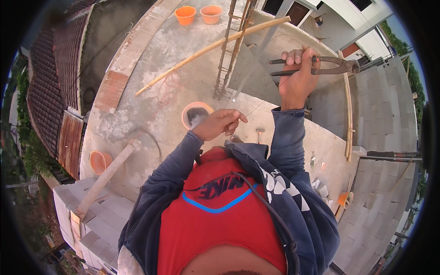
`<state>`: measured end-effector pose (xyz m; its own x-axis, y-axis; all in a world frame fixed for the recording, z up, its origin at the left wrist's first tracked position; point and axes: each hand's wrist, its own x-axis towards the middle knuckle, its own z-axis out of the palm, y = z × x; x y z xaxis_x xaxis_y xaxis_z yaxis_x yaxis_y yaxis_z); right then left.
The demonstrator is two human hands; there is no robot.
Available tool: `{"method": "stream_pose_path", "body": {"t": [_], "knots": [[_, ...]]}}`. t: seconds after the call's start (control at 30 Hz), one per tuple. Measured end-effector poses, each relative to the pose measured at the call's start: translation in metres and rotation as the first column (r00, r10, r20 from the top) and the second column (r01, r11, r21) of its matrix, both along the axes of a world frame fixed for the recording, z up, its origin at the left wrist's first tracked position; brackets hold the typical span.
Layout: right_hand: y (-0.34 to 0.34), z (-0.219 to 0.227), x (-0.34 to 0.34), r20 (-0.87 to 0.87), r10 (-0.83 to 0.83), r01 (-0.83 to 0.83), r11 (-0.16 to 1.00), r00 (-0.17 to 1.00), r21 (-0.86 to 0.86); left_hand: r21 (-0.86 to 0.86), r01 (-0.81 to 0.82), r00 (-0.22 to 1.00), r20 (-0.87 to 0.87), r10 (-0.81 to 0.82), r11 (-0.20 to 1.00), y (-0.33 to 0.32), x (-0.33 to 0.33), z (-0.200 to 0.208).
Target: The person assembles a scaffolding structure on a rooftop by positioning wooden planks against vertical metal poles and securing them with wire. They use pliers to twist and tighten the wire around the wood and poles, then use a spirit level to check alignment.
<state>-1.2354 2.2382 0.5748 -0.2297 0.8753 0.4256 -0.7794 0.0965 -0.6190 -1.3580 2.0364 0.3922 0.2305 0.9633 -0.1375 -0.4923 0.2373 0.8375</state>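
My right hand point(297, 85) is raised at the right and closed around a pair of pincers point(341, 68). Their dark handles pass through the fist, and the rusty jaws point right. In front of my chest, my left hand point(219, 125) has its fingers curled in, thumb against them. A thin line, perhaps wire, runs near its fingertips, but I cannot make out what they hold. Just beyond that hand stands an orange bucket point(185, 117) with dark and pale contents, partly hidden by the wrist. An upright rusty rebar cage point(223, 59) rises from the slab ahead.
A long bamboo pole point(183, 65) leans across the rebar cage. Two orange buckets point(185, 16) stand at the far edge, another point(100, 162) at left. A recess drops beyond the slab edge point(284, 121). Grey block walls point(387, 105) flank the right; pale blocks point(103, 211) lie lower left.
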Motion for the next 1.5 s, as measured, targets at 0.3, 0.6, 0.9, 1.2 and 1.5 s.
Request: {"method": "stream_pose_path", "body": {"t": [0.3, 0.6, 0.9, 1.2, 1.5], "knots": [[0.080, -0.049, 0.038, 0.056, -0.137, 0.141, 0.988, 0.989, -0.070, -0.090, -0.014, 0.996, 0.082, 0.021, 0.996, 0.041, -0.004, 0.052], [0.158, -0.119, 0.098, 0.037, -0.216, 0.219, 0.944, 0.976, -0.248, -0.237, 0.104, 0.836, -0.505, -0.214, 0.966, 0.142, 0.071, 0.019], [0.205, -0.168, 0.206, 0.794, -0.419, 0.391, 0.885, 0.440, 0.251, -0.178, -0.119, -0.253, -0.946, -0.204, 0.977, 0.169, 0.037, -0.005], [0.152, -0.165, 0.128, 0.940, 0.024, -0.696, 0.679, 0.339, 0.234, 0.009, 0.135, -0.338, -0.940, 0.054, 0.991, 0.210, 0.080, 0.042], [0.120, -0.187, 0.097, 0.891, 0.368, -0.599, 0.787, 0.266, -0.146, 0.389, 0.161, -0.551, -0.727, 0.410, 0.907, 0.185, 0.052, 0.088]]}}
